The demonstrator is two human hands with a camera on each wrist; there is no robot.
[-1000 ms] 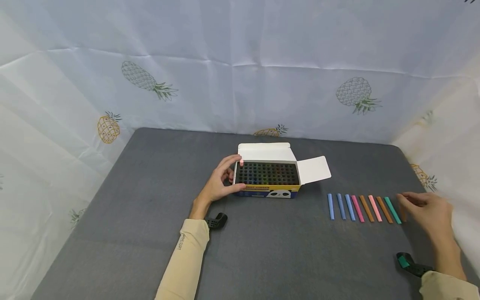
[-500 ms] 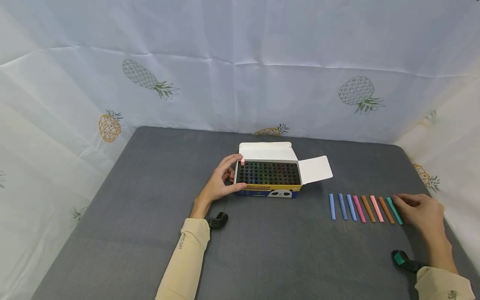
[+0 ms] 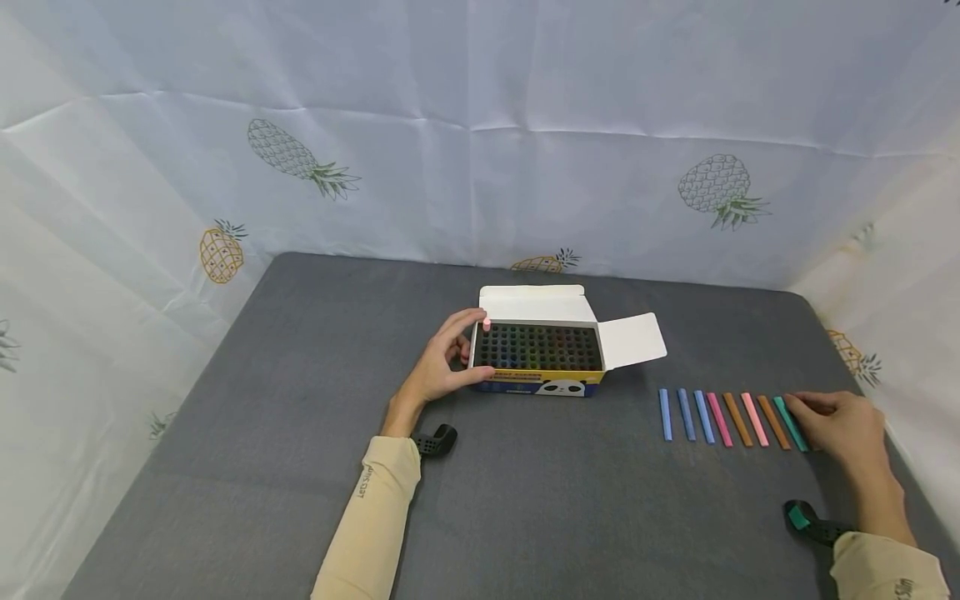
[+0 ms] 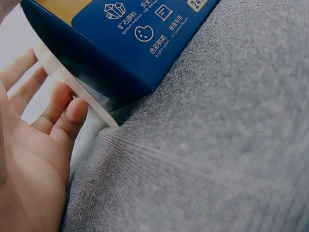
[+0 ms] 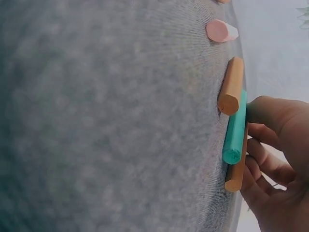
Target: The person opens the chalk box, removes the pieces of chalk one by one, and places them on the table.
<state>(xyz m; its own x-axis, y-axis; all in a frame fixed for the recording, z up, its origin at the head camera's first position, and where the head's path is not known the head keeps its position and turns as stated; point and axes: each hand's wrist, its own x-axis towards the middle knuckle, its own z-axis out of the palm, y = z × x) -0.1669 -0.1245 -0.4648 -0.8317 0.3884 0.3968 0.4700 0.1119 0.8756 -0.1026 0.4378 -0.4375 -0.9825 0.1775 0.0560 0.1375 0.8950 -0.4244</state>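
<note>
We see an orange chalk stick [image 5: 235, 175] at the right end of the chalk row [image 3: 731, 417], lying on the grey counter [image 3: 300, 400] under our right hand [image 3: 843, 427], fingers [image 5: 263, 162] curled against it. Our left hand [image 3: 438, 362] grips the open chalk box [image 3: 536, 350], fingers [image 4: 63, 108] spread round its end.

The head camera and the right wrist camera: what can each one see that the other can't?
Only the head view shows the open chalk box, the left hand holding its end, the blue sticks and the pineapple cloth. Only the right wrist view shows an orange stick lying past the green one, against the fingers. Both show the right hand, the green stick and the grey table.
</note>
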